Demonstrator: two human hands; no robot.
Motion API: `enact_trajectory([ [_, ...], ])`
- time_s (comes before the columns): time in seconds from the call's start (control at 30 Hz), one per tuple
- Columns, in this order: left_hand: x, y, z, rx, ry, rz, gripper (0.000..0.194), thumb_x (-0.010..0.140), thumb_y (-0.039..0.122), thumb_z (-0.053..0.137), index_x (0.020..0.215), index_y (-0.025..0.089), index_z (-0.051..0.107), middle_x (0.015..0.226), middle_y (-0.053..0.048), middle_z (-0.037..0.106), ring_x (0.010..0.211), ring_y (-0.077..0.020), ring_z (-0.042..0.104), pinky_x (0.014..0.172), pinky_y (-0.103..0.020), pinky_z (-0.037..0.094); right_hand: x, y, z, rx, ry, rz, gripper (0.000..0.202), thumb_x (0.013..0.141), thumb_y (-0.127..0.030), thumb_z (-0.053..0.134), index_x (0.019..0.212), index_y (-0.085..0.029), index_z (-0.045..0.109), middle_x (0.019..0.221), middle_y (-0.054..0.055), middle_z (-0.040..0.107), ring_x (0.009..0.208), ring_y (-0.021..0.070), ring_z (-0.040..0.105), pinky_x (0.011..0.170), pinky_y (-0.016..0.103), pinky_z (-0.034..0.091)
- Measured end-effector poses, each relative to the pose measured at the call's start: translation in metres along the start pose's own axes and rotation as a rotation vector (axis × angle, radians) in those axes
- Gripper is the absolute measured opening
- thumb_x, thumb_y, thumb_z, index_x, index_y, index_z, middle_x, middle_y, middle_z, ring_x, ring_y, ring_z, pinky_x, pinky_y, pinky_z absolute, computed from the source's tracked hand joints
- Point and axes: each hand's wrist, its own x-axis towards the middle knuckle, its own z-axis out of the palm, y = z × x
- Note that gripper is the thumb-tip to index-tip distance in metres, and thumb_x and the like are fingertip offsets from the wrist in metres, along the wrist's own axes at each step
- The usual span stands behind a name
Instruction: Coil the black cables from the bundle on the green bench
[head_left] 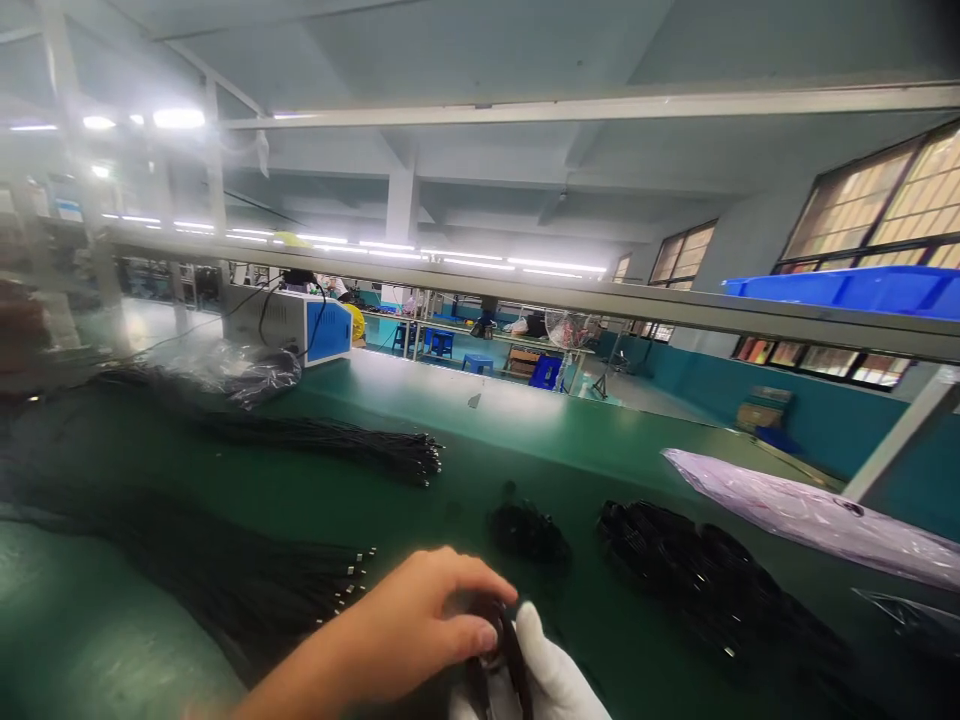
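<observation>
A small coil of black cable [514, 665] is between my hands at the bottom centre. My bare left hand [420, 620] curls over it, thumb and fingers closed on its upper left side. My right hand [559, 668], in a white glove, grips the coil from the right; its lower part is cut off by the frame. Left of my hands lies a spread bundle of black cables [247, 570] with metal plug ends. Just beyond my hands is a small heap of black coiled cable [529, 532]. A larger pile of coiled cables [720, 590] lies to the right.
Another straight cable bundle [337, 440] lies farther back on the green table [517, 410]. Clear plastic bags [232, 370] rest near a blue and white machine [326, 325]. A pinkish plastic package [810, 515] lies at right. A blue bin [862, 290] sits on the overhead shelf.
</observation>
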Motion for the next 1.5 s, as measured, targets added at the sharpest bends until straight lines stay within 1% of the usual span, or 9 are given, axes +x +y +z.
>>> enact_trajectory([
  [0.23, 0.016, -0.014, 0.006, 0.249, 0.271, -0.152, 0.016, 0.072, 0.031, 0.063, 0.080, 0.022, 0.072, 0.075, -0.001, 0.066, 0.071, -0.0188, 0.057, 0.060, -0.026, 0.038, 0.014, -0.006, 0.008, -0.358, 0.200, -0.052, 0.088, 0.060, -0.033, 0.082, 0.135, -0.027, 0.036, 0.098, 0.005, 0.059, 0.073, 0.0159, 0.062, 0.051, 0.020, 0.043],
  [0.33, 0.017, -0.019, 0.004, 0.210, 0.255, -0.197, 0.030, 0.082, 0.042, 0.051, 0.074, 0.019, 0.069, 0.061, 0.001, 0.061, 0.055, -0.0154, 0.054, 0.052, -0.025, 0.035, 0.012, -0.005, 0.008, -0.497, 0.269, -0.048, 0.081, 0.064, -0.031, 0.076, 0.135, -0.025, 0.035, 0.099, 0.005, 0.057, 0.061, 0.0123, 0.059, 0.049, 0.023, 0.043],
  [0.57, -0.001, -0.039, 0.008, 0.188, 0.272, 0.131, 0.048, 0.070, 0.003, 0.045, 0.109, 0.026, 0.063, 0.096, 0.001, 0.058, 0.074, -0.0119, 0.056, 0.069, -0.021, 0.044, 0.009, -0.004, 0.005, -0.290, 0.054, -0.005, 0.062, 0.065, -0.042, 0.075, 0.115, -0.016, 0.050, 0.099, 0.007, 0.056, 0.069, 0.0137, 0.061, 0.065, 0.029, 0.048],
  [0.77, -0.007, -0.054, 0.028, 0.505, 0.428, 0.310, 0.041, 0.079, 0.005, 0.037, 0.108, 0.022, 0.060, 0.096, -0.004, 0.059, 0.080, -0.0165, 0.059, 0.070, -0.025, 0.045, 0.014, -0.005, 0.005, -0.433, 0.113, -0.092, 0.062, 0.060, -0.030, 0.079, 0.115, -0.021, 0.052, 0.104, 0.006, 0.057, 0.092, 0.0232, 0.060, 0.087, 0.043, 0.047],
  [0.87, -0.010, -0.050, 0.031, 0.469, 0.518, 0.197, 0.031, 0.083, 0.013, 0.038, 0.105, 0.020, 0.059, 0.100, -0.007, 0.060, 0.080, -0.0182, 0.060, 0.069, -0.027, 0.044, 0.011, -0.005, 0.006, -0.349, 0.118, -0.078, 0.065, 0.059, -0.036, 0.079, 0.116, -0.021, 0.050, 0.108, 0.008, 0.055, 0.102, 0.0278, 0.058, 0.084, 0.043, 0.048],
  [1.0, -0.012, -0.043, 0.032, 0.020, 0.329, -0.158, 0.006, 0.074, 0.024, 0.054, 0.073, 0.018, 0.056, 0.066, 0.001, 0.055, 0.062, -0.0147, 0.052, 0.057, -0.023, 0.038, 0.011, -0.003, 0.006, -0.342, 0.235, -0.039, 0.068, 0.056, -0.028, 0.082, 0.115, -0.022, 0.049, 0.117, 0.011, 0.053, 0.105, 0.0301, 0.056, 0.071, 0.037, 0.051],
  [1.23, -0.007, -0.051, 0.032, -0.331, 0.149, -0.181, 0.010, 0.068, 0.027, 0.052, 0.068, 0.018, 0.051, 0.057, 0.005, 0.049, 0.052, -0.0118, 0.045, 0.050, -0.023, 0.037, 0.013, -0.002, 0.013, -0.232, 0.029, -0.016, 0.046, 0.063, -0.029, 0.079, 0.100, -0.020, 0.053, 0.087, 0.001, 0.056, 0.064, 0.0102, 0.052, 0.061, 0.026, 0.043],
  [1.37, -0.010, -0.044, 0.025, -0.170, 0.133, -0.243, 0.013, 0.073, 0.029, 0.050, 0.065, 0.019, 0.050, 0.055, 0.003, 0.054, 0.050, -0.0142, 0.052, 0.049, -0.024, 0.040, 0.011, -0.001, 0.015, -0.187, 0.041, -0.011, 0.050, 0.058, -0.032, 0.082, 0.095, -0.020, 0.052, 0.088, 0.001, 0.054, 0.072, 0.0144, 0.056, 0.064, 0.028, 0.044],
  [1.5, -0.017, -0.041, 0.024, 0.299, 0.395, -0.061, 0.015, 0.077, 0.018, 0.044, 0.084, 0.020, 0.058, 0.080, -0.002, 0.062, 0.065, -0.0167, 0.060, 0.060, -0.026, 0.045, 0.009, -0.001, 0.013, -0.198, 0.092, 0.033, 0.051, 0.058, -0.031, 0.081, 0.101, -0.021, 0.054, 0.096, 0.002, 0.056, 0.076, 0.0138, 0.057, 0.077, 0.034, 0.047],
])
